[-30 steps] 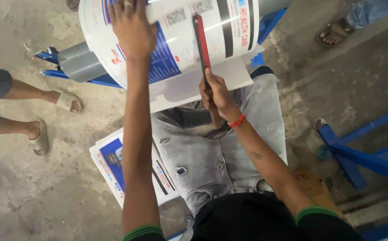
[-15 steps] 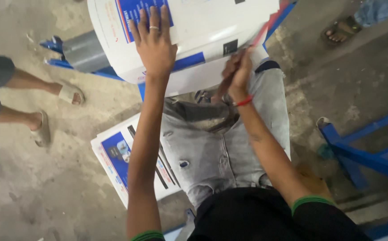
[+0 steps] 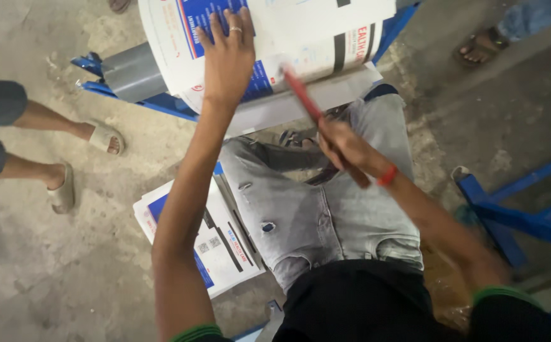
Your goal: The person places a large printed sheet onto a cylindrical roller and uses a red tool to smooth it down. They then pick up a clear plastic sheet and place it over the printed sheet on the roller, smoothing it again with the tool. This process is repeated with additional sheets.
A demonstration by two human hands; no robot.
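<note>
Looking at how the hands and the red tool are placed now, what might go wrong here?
1. The red tool in the right hand is blurred and its tip meets the printed sheet close to the left hand pressing it flat; a slip might hit those fingers.
2. The tool works just above the person's knees, so an overshoot could strike the legs.
3. The stack of sheets on the floor lies near a bystander's sandalled feet and may get stepped on.
</note>
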